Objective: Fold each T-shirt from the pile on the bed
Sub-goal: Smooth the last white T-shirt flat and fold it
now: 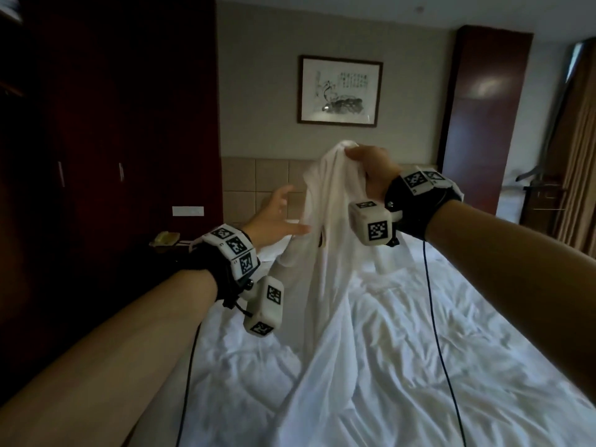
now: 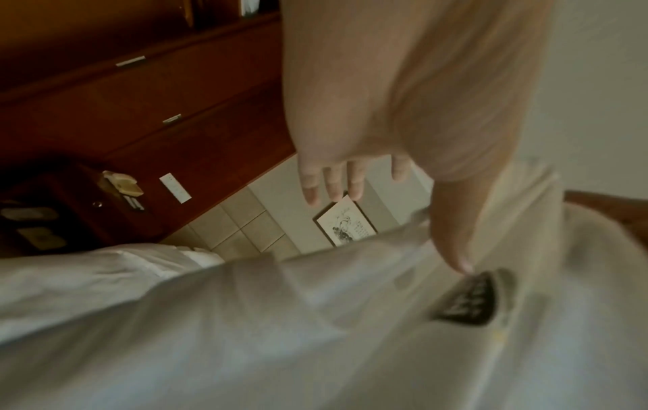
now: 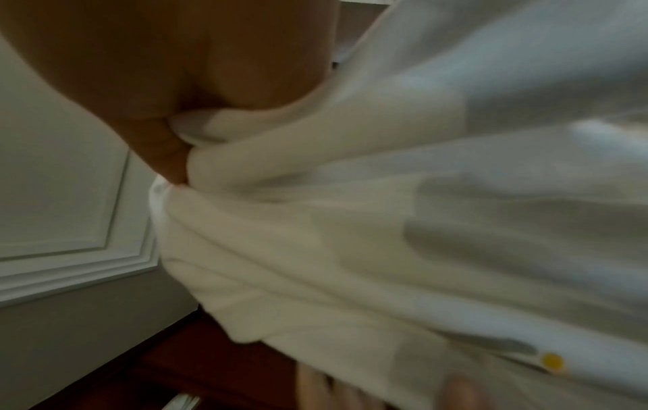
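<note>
A white T-shirt (image 1: 325,240) hangs in the air over the bed, its lower part trailing onto the sheet. My right hand (image 1: 367,166) grips a bunched top edge of it, fingers curled round the cloth (image 3: 266,155). My left hand (image 1: 277,217) is just left of the hanging shirt with fingers spread and straight, the thumb reaching toward the fabric. In the left wrist view the thumb tip (image 2: 462,266) lies at the shirt (image 2: 315,333) beside a dark neck label (image 2: 469,299). A small yellow dot (image 3: 552,361) shows on the shirt.
The bed (image 1: 467,333) has a rumpled white sheet. A dark wardrobe (image 1: 106,124) stands on the left, with a nightstand (image 1: 161,243) beside the tiled headboard (image 1: 258,182). A framed picture (image 1: 340,90) hangs on the wall. Curtains (image 1: 577,156) are at the right.
</note>
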A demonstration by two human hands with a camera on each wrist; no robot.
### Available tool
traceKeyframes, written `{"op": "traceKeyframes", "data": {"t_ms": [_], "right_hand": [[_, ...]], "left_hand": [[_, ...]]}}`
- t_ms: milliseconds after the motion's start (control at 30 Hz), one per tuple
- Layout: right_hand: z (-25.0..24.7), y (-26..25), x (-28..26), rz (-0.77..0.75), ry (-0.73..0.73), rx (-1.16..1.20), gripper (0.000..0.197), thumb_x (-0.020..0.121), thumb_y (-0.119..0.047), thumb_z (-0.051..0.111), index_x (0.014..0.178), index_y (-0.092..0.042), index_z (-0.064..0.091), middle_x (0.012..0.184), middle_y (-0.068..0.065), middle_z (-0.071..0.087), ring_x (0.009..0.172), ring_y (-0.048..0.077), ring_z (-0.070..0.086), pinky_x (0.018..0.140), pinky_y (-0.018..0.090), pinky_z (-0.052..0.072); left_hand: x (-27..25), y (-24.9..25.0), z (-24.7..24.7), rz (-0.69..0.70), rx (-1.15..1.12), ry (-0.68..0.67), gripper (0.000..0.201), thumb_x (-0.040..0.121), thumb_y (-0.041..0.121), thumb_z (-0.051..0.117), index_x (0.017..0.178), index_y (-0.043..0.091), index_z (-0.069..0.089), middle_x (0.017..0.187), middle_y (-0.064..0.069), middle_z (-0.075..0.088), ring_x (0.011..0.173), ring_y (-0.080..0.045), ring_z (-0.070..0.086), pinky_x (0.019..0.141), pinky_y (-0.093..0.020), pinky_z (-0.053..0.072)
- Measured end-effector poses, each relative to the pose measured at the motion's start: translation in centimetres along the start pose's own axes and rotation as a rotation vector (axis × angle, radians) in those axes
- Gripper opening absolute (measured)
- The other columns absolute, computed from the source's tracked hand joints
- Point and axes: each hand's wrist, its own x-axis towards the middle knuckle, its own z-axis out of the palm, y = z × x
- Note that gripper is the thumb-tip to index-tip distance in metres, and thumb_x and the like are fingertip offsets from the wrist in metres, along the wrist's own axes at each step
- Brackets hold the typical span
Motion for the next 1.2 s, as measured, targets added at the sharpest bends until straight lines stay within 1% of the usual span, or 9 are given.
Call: {"op": "traceKeyframes", "data": {"t_ms": [67,167,267,433,567,733,867,1000,1200], "right_hand": [[-0.1,-0.6,0.1,-0.005,0.013,0.016,0.016,0.097,-0.019,0.046,0.092,-0.006,0.054,0.088,0.011,0.060,0.079,0.023,0.059,0.071,0.034,0.049],[-0.2,-1.2,0.0,-0.031,0.034,0.028,0.017,0.096,-0.018,0.047,0.088,-0.005,0.055,0.085,0.010,0.061,0.077,0.021,0.059,0.071,0.033,0.050],[-0.8,-1.5,0.3,-0.064,0.100,0.024,0.015,0.095,-0.016,0.049,0.090,-0.005,0.056,0.085,0.008,0.059,0.078,0.020,0.058,0.080,0.034,0.049],[-2.4,-0.9,0.5,-0.085,0.178,-0.002,0.018,0.094,-0.019,0.050,0.107,-0.006,0.052,0.088,0.006,0.056,0.082,0.019,0.054,0.091,0.036,0.045],[-4.0,-0.5,-0.2,-0.092,0.239,-0.003,0.034,0.092,-0.019,0.051,0.122,-0.005,0.054,0.112,0.012,0.059,0.103,0.026,0.057,0.091,0.038,0.047],[-6.3,-0.2,-0.9,-0.231,0.284,-0.243,0.026,0.095,-0.007,0.041,0.078,-0.017,0.058,0.076,0.002,0.054,0.070,0.014,0.050,0.070,0.030,0.044],[-8.0,-0.1,-1.9,-0.355,0.495,-0.504,0.027,0.094,-0.011,0.046,0.111,-0.008,0.067,0.107,0.011,0.065,0.102,0.025,0.058,0.093,0.036,0.046],[-8.7,-0.9,-3.6,-0.393,0.681,-0.545,0.030,0.096,-0.017,0.042,0.114,-0.009,0.065,0.113,0.013,0.065,0.103,0.028,0.059,0.085,0.033,0.045],[-9.0,-3.6,-6.5,-0.540,0.715,-0.534,0.030,0.099,-0.022,0.038,0.108,-0.005,0.062,0.100,0.012,0.061,0.087,0.021,0.052,0.073,0.025,0.039]], "left_hand": [[0.0,-0.6,0.6,-0.071,-0.039,-0.109,0.101,0.069,0.017,0.083,0.148,0.030,0.021,0.145,0.000,0.034,0.135,-0.019,0.034,0.107,-0.037,0.037],[-0.7,-0.8,1.6,-0.071,0.034,-0.309,0.070,0.072,0.012,0.081,0.133,0.016,0.047,0.124,-0.003,0.060,0.119,-0.021,0.057,0.101,-0.038,0.047],[-1.2,-1.1,1.8,-0.100,0.146,-0.466,0.042,0.078,0.011,0.076,0.113,0.025,0.057,0.112,0.005,0.066,0.109,-0.013,0.061,0.099,-0.031,0.047],[-1.7,-2.3,0.8,-0.272,0.292,-0.607,0.045,0.078,0.013,0.076,0.118,0.020,0.059,0.115,-0.003,0.067,0.109,-0.022,0.063,0.097,-0.041,0.050],[-1.3,-3.2,-0.3,-0.204,0.305,-0.304,0.046,0.077,0.014,0.078,0.119,0.011,0.060,0.114,-0.008,0.066,0.106,-0.024,0.062,0.096,-0.036,0.050],[-0.8,-3.8,-3.4,-0.263,0.241,0.053,0.030,0.074,0.002,0.078,0.102,-0.001,0.067,0.090,-0.009,0.065,0.093,-0.022,0.059,0.081,-0.028,0.045],[-1.1,-2.7,-6.1,-0.177,0.258,0.396,0.023,0.075,0.019,0.079,0.074,0.002,0.063,0.078,-0.013,0.058,0.079,-0.024,0.057,0.073,-0.032,0.041],[-2.7,1.5,-7.6,-0.001,0.282,0.630,0.031,0.077,0.032,0.076,0.077,0.005,0.061,0.068,-0.005,0.055,0.067,-0.024,0.052,0.065,-0.032,0.040],[-4.7,7.1,-9.1,0.323,0.292,0.950,0.030,0.085,0.036,0.066,0.082,0.007,0.060,0.096,-0.016,0.055,0.079,-0.027,0.052,0.068,-0.036,0.045]]}}
